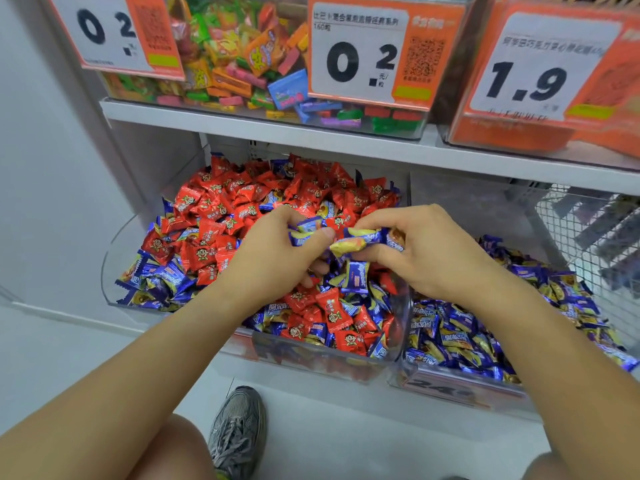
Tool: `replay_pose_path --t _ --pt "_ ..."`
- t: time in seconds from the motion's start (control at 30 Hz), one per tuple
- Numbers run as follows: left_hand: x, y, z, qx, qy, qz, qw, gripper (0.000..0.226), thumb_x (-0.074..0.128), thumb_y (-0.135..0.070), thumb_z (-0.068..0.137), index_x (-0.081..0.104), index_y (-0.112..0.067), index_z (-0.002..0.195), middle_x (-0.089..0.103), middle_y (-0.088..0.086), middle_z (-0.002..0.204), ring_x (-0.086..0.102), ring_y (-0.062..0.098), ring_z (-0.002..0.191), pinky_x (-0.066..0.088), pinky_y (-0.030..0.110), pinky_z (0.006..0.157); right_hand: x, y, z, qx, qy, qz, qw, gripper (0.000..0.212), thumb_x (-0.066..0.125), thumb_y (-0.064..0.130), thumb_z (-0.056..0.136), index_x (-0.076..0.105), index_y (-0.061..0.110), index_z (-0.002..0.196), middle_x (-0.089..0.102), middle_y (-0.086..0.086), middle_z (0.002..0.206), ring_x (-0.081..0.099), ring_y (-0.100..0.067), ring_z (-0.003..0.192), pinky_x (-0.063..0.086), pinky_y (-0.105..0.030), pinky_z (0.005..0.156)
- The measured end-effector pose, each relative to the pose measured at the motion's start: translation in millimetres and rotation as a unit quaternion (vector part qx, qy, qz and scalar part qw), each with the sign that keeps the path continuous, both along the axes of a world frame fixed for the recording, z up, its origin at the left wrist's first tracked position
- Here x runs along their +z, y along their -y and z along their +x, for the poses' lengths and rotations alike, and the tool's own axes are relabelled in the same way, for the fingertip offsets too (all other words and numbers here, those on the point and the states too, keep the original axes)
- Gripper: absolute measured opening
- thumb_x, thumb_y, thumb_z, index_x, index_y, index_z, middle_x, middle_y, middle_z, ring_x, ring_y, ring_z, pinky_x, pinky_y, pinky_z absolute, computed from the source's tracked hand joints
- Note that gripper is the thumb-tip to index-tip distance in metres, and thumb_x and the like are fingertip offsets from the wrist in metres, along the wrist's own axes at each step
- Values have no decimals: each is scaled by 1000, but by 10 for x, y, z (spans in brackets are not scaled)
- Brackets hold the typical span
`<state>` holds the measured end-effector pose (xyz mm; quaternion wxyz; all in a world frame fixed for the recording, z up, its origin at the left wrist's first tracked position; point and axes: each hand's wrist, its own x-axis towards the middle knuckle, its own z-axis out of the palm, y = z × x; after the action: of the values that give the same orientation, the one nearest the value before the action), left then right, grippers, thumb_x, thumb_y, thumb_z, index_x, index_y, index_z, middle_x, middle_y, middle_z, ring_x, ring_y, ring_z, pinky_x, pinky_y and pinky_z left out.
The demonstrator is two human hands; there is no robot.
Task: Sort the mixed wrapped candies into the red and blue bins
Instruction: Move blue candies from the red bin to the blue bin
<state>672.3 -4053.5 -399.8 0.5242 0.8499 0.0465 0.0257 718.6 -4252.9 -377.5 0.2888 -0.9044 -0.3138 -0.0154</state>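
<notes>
A clear bin (pixel 114 258) on the lower shelf holds red wrapped candies (pixel 214 206) mixed with blue-and-yellow wrapped candies (pixel 162 275). To its right a second clear bin (pixel 450 386) holds only blue-and-yellow candies (pixel 460 337). My left hand (pixel 277 251) hovers over the mixed bin and grips blue-and-yellow candies (pixel 308 225) in its curled fingers. My right hand (pixel 426 251) is beside it, holding several blue-and-yellow candies (pixel 360 240) between thumb and fingers. The two hands almost touch above the middle of the mixed bin.
A white shelf (pixel 242 123) above carries clear boxes of assorted colourful candies (pixel 242 60) with orange price tags (pixel 363 53). A wire mesh basket (pixel 588 230) stands at the right. A white wall is at the left. My grey shoe (pixel 239 431) is on the floor below.
</notes>
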Motion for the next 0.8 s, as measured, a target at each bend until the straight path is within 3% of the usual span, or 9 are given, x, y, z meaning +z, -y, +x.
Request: replay_pose_path --t 0.07,0.17,0.3,0.4,0.47,0.57,0.7,0.8 --pt "31 -8 -6 15 11 -84 996 23 62 -23 96 50 -5 105 75 11 82 71 28 64 60 41 64 17 30 -13 -28 -1 61 998 17 73 44 85 74 39 101 69 20 76 58 -7 65 43 -24 62" --pt "92 69 -26 7 -20 -251 968 24 55 -8 99 50 -4 122 68 20 88 64 28 68 59 35 59 33 31 -34 -57 -56 158 984 18 75 38 86 74 32 103 71 6 69 65 -13 55 50 -29 56" --pt "128 245 -68 -54 -65 -320 944 21 47 -22 104 61 -12 117 64 11 88 60 21 70 55 29 54 -13 -26 -100 -76 -133 200 968 14 74 34 89 72 30 102 69 -6 58 61 -21 42 49 -29 47" --pt "111 327 -73 -83 -76 -325 939 32 53 -33 98 59 -7 117 63 10 83 59 19 67 51 26 52 -27 -43 -153 -100 -137 193 966 16 71 39 90 71 30 103 68 -4 55 63 -21 42 45 -22 44" --pt "83 327 -71 -94 -58 -310 944 29 62 -22 94 58 -4 117 61 9 78 57 18 65 48 24 51 -3 -23 -174 -105 -151 190 964 22 68 43 91 70 28 107 68 -4 55 63 -22 41 44 -22 44" --pt "45 294 -59 -74 -38 -265 961 23 66 -8 91 58 -3 112 59 8 74 57 19 60 47 25 50 34 28 -175 -100 -187 181 960 24 64 44 94 69 28 111 70 -5 57 60 -22 39 48 -28 46" --pt "46 204 -54 -15 -21 -229 973 20 66 -9 92 57 1 107 62 12 77 62 22 64 47 25 47 95 106 -195 -109 -215 154 958 32 67 40 94 63 21 120 71 -8 59 61 -19 40 57 -49 59" --pt "93 153 -72 -8 -5 -224 975 20 65 -17 93 57 -1 103 64 15 82 60 24 63 46 24 47 114 174 -203 -93 -218 152 960 23 66 37 95 69 26 115 70 -8 58 57 -17 40 55 -43 57"
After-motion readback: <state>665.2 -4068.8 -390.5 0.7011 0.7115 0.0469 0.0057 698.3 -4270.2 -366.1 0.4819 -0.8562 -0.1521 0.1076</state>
